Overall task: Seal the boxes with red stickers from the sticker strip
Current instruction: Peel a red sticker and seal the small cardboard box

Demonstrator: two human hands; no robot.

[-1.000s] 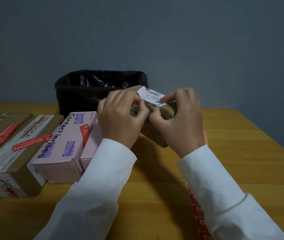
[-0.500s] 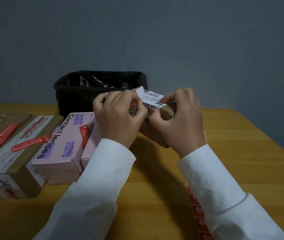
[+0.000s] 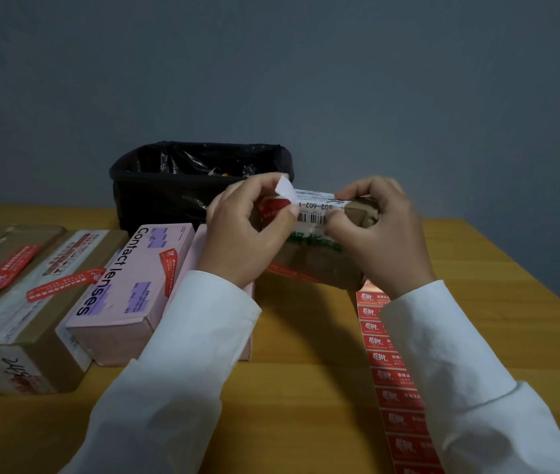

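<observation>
Sticker strip first: it lies on the wooden table just in front of you, running from under your right sleeve away toward the held box, and its near end is cut off by the bottom edge while your forearm covers its right side. The print on each red label is too small to read.

To your left, a pink box marked "Contact lenses" already carries a red sticker across its edge; your left sleeve hides most of a second pink box beside it. Further left sit two brown cartons, each with a red sticker, the outer one cut off by the frame.

Above the table's middle you hold a small brown box tilted in the air. Your left hand has its fingers curled round the left end, thumb pinching a red sticker against it; a white label corner curls up there. Your right hand grips the right end, thumb and forefinger pinched at the barcode label. Your hands hide both ends of the box.

Behind it stands a bin lined with a black bag, its contents hard to make out.
</observation>
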